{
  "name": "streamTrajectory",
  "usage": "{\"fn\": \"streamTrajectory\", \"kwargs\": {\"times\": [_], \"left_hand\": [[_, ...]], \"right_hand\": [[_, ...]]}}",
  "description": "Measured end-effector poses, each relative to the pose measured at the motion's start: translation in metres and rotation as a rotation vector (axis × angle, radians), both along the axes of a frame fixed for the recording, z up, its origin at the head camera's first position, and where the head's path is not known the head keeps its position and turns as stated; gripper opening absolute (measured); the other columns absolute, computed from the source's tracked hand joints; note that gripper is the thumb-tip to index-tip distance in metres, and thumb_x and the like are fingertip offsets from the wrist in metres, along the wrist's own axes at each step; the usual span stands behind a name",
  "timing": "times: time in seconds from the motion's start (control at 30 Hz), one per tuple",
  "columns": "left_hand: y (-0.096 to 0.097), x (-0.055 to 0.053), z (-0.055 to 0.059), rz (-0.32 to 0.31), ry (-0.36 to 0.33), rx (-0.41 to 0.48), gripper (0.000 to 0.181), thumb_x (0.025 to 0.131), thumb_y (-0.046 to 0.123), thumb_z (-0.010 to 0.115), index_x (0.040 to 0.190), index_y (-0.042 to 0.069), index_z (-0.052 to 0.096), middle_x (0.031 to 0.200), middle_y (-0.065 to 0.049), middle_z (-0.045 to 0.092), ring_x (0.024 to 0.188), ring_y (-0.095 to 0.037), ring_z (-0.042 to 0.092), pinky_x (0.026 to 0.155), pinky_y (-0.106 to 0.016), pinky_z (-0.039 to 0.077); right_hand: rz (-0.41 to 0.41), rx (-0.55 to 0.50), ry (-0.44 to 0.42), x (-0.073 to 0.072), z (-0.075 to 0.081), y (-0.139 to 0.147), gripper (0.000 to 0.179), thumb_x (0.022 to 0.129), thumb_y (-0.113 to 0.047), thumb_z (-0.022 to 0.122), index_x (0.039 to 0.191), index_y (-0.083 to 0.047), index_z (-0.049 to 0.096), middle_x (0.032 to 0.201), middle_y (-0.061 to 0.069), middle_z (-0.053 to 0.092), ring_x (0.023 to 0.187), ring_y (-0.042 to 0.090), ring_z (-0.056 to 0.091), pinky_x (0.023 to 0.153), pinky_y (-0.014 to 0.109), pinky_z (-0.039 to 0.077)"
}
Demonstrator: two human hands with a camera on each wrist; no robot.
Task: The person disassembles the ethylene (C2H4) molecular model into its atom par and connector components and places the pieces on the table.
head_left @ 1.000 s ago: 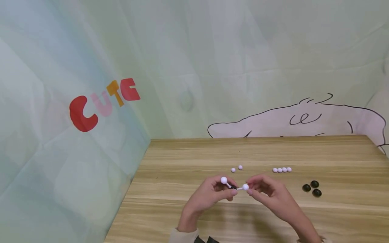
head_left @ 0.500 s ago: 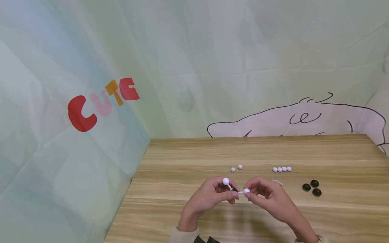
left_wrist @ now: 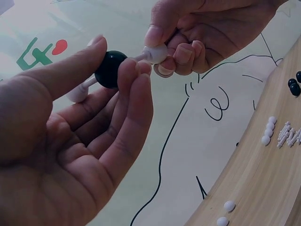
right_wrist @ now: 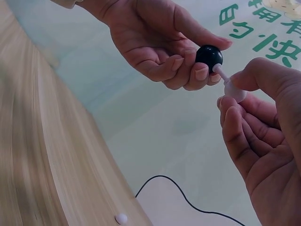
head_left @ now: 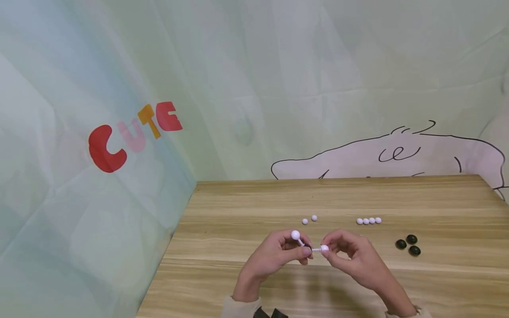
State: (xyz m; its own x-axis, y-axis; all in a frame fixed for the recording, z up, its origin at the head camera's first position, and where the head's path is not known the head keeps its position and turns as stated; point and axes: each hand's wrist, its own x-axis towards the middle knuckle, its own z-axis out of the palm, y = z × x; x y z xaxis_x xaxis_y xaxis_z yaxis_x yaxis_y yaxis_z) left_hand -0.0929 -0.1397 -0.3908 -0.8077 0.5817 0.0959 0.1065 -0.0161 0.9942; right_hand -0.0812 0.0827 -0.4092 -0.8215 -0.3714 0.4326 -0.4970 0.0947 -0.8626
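Observation:
My left hand (head_left: 272,256) pinches a black ball (left_wrist: 111,69) of a ball-and-stick model between thumb and fingers. From that ball one short white stick (right_wrist: 220,71) runs to a white ball (right_wrist: 235,91), which my right hand (head_left: 358,260) pinches between thumb and fingertips. On a second stick, a further white ball (head_left: 295,235) points up and left, above the left hand. Both hands hold the model above the wooden table. Whether the sticks are fully seated in the balls I cannot tell.
On the table (head_left: 222,198) lie two loose white balls (head_left: 305,221), a row of several white balls (head_left: 366,221) and three black balls (head_left: 412,239). A pile of white sticks (left_wrist: 288,135) shows in the left wrist view. Printed cloth (head_left: 238,88) hangs behind and left.
Both hands and the model have shifted slightly right and toward me. The grips stay the same. Sticks glimpsed behind the right hand half a second ago are now hidden in the head view.

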Motion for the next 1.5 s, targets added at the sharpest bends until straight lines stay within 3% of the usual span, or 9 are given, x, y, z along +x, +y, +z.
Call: {"fn": "streamTrajectory", "kwargs": {"times": [0.23, 0.33, 0.43, 0.57, 0.67, 0.97, 1.2, 1.5], "left_hand": [[0.0, 0.0, 0.002, 0.003, -0.013, -0.008, 0.024, 0.091, 0.009, 0.064, 0.103, -0.011, 0.06, 0.089, -0.038, 0.058, 0.071, -0.007, 0.064, 0.074, -0.028, 0.056], [-0.001, -0.001, 0.002, -0.003, -0.02, -0.004, 0.024, 0.091, 0.01, 0.064, 0.103, -0.011, 0.06, 0.089, -0.032, 0.062, 0.072, -0.007, 0.064, 0.074, -0.028, 0.056], [-0.008, -0.001, 0.003, 0.004, -0.044, 0.025, 0.029, 0.092, 0.012, 0.063, 0.106, -0.013, 0.057, 0.088, -0.015, 0.067, 0.074, -0.007, 0.064, 0.074, -0.027, 0.056], [-0.028, -0.002, 0.006, 0.092, -0.06, 0.076, 0.036, 0.092, 0.013, 0.063, 0.107, -0.017, 0.052, 0.088, 0.0, 0.066, 0.076, -0.007, 0.064, 0.073, -0.025, 0.055], [-0.037, -0.003, 0.006, 0.147, -0.041, 0.086, 0.036, 0.091, 0.013, 0.065, 0.107, -0.017, 0.052, 0.089, 0.0, 0.065, 0.075, -0.007, 0.063, 0.073, -0.024, 0.055], [-0.027, -0.003, 0.003, 0.167, 0.021, 0.056, 0.029, 0.087, 0.009, 0.069, 0.106, -0.01, 0.06, 0.091, -0.003, 0.062, 0.075, -0.009, 0.063, 0.075, -0.028, 0.056], [-0.016, -0.001, -0.001, 0.134, 0.036, 0.039, 0.025, 0.088, 0.006, 0.067, 0.108, -0.008, 0.062, 0.099, -0.023, 0.063, 0.078, -0.009, 0.064, 0.076, -0.027, 0.056], [-0.011, 0.003, 0.0, 0.137, -0.011, -0.004, 0.028, 0.087, 0.009, 0.069, 0.108, -0.008, 0.062, 0.091, -0.004, 0.063, 0.077, -0.009, 0.062, 0.076, -0.026, 0.055]], "right_hand": [[-0.003, -0.032, 0.045, 0.0, -0.003, -0.001, 0.02, 0.085, 0.006, 0.065, 0.097, -0.01, 0.063, 0.089, 0.002, 0.065, 0.071, 0.01, 0.063, 0.061, 0.027, 0.053], [-0.001, -0.038, 0.065, -0.001, -0.005, -0.001, 0.021, 0.085, 0.007, 0.065, 0.097, -0.009, 0.063, 0.089, 0.003, 0.065, 0.071, 0.011, 0.063, 0.061, 0.027, 0.053], [-0.063, -0.001, 0.075, -0.001, -0.006, 0.004, 0.02, 0.084, 0.006, 0.066, 0.097, -0.01, 0.063, 0.088, 0.001, 0.065, 0.071, 0.009, 0.062, 0.062, 0.026, 0.053], [-0.216, 0.043, 0.044, -0.003, -0.007, 0.021, 0.018, 0.084, 0.004, 0.067, 0.094, -0.01, 0.062, 0.087, -0.004, 0.064, 0.072, 0.007, 0.061, 0.062, 0.023, 0.052], [-0.292, 0.072, 0.013, -0.008, -0.008, 0.031, 0.015, 0.085, 0.0, 0.068, 0.095, -0.01, 0.063, 0.083, -0.005, 0.063, 0.07, 0.007, 0.06, 0.06, 0.023, 0.051], [-0.407, 0.147, 0.024, -0.026, -0.023, 0.021, 0.012, 0.085, -0.008, 0.071, 0.096, -0.012, 0.066, 0.081, -0.003, 0.065, 0.072, 0.004, 0.059, 0.061, 0.02, 0.05], [-0.429, 0.185, 0.065, -0.044, -0.05, 0.0, 0.012, 0.085, -0.004, 0.07, 0.095, -0.009, 0.065, 0.082, -0.004, 0.064, 0.073, 0.002, 0.058, 0.067, 0.02, 0.052], [-0.444, 0.191, 0.064, -0.063, -0.071, -0.018, 0.016, 0.08, 0.002, 0.072, 0.094, -0.001, 0.064, 0.078, 0.001, 0.064, 0.069, 0.0, 0.056, 0.063, 0.021, 0.052]]}}
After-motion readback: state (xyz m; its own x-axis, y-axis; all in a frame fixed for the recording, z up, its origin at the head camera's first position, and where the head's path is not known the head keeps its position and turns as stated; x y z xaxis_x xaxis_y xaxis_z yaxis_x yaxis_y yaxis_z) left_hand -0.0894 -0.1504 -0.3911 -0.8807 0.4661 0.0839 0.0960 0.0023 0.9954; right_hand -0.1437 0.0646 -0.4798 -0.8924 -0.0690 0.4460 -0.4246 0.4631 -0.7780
